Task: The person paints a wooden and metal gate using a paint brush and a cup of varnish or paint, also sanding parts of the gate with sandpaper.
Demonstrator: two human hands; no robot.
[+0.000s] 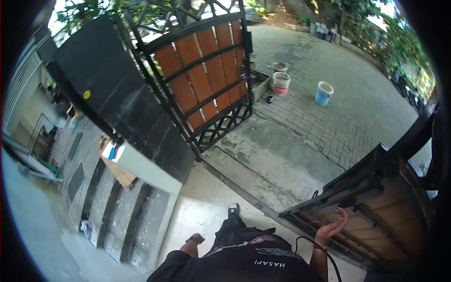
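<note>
My right hand (334, 225) is raised beside the right gate leaf (376, 216), a black metal frame with brown panels. Its fingers are bent but apart, with nothing between them, and it overlaps the leaf's frame in this view. My left hand (199, 238) hangs low by my body over the pale tiled floor (188, 211). It is small in view, its fingers are mostly hidden, and a dark band circles the wrist. A black cable (329, 256) runs past my right forearm.
The left gate leaf (206, 70) stands swung outward, beside a dark panel (122, 98). Steps (112, 221) and cardboard (120, 174) lie left. Outside on the paving are a blue-white bucket (324, 94) and a red-white bucket (281, 84). A raised threshold (244, 188) crosses the opening.
</note>
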